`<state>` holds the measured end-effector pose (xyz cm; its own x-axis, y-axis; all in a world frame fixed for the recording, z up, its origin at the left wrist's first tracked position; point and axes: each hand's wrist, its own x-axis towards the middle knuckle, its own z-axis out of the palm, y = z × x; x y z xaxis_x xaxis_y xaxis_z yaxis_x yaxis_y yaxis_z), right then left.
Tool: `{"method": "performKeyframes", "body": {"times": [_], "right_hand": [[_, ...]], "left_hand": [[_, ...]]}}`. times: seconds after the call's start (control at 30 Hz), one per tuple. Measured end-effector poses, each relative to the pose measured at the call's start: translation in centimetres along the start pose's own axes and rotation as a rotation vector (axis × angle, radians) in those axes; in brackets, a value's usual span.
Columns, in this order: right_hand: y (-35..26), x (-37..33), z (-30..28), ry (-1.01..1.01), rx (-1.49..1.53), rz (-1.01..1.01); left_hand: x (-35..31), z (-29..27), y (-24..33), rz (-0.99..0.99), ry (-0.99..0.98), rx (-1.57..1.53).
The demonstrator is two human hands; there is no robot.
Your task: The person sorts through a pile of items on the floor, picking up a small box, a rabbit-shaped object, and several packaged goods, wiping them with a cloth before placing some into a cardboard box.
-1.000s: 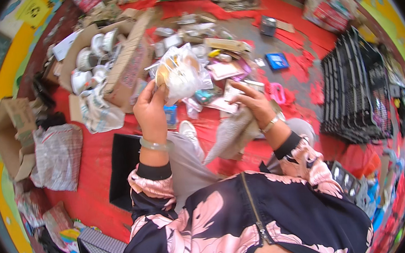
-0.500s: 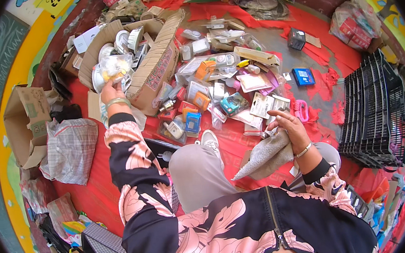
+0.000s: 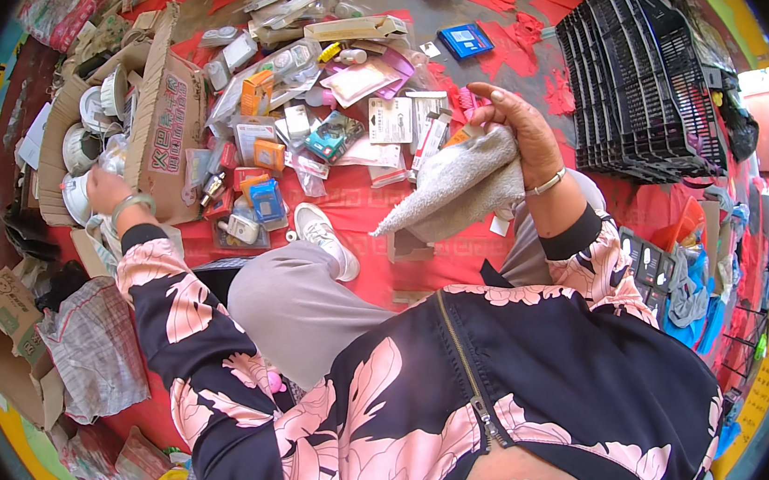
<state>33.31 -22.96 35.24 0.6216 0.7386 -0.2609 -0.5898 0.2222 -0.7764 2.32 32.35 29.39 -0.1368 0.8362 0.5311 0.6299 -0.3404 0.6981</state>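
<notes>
1. The left hand (image 3: 105,187) reaches out to the open brown cardboard box (image 3: 134,126) at the person's left, its fingers curled onto a round white-and-silver fitting wrapped in clear plastic (image 3: 78,195) at the box's near end; how firmly they grip I cannot tell.
2. The right hand (image 3: 513,128) is raised in front of the body, thumb and fingers closed on a grey folded cloth (image 3: 454,190) that hangs down toward the knee.
3. The step in hand looks like setting a wiped fitting among the others in the box. The next move probably calls for releasing it and reaching to the loose goods on the floor.
4. The cardboard box holds several more round white fittings (image 3: 100,99), lying close together.
5. On the red floor mat (image 3: 371,199) beyond the white shoe (image 3: 323,232) lie many small packets and orange cartons (image 3: 258,89), unsorted.
6. A stack of black plastic crates (image 3: 639,73) stands to the right; what they hold is not visible.
</notes>
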Motion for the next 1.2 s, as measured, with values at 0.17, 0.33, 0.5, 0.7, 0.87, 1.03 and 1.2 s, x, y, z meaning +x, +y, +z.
{"method": "performKeyframes", "body": {"times": [0.17,0.33,0.5,0.7,0.87,1.03,1.2], "right_hand": [[-1.6,-1.8,1.1,-0.039,0.003,0.028],[-1.8,-2.7,1.3,-0.078,-0.172,0.049],[-3.4,-3.6,0.8,0.095,-0.230,0.081],[-4.5,-2.7,-3.0,0.396,-0.068,0.134],[-5.4,-1.4,-3.6,0.460,-0.118,0.214],[-5.4,-0.1,-4.2,0.551,-0.127,0.258],[-5.1,-0.1,-3.8,0.539,-0.136,0.261]], "left_hand": [[-6.5,4.3,9.2,0.307,-0.429,-0.124],[-14.6,14.2,6.7,0.236,-1.151,0.106],[-24.8,20.8,6.7,0.554,-1.415,0.599],[-32.5,26.6,7.8,0.710,-1.380,0.555],[-34.6,32.6,2.2,0.801,-1.221,0.613],[-34.2,33.8,5.4,0.737,-1.157,0.647],[-34.8,33.2,6.4,0.625,-1.321,0.697]]}}
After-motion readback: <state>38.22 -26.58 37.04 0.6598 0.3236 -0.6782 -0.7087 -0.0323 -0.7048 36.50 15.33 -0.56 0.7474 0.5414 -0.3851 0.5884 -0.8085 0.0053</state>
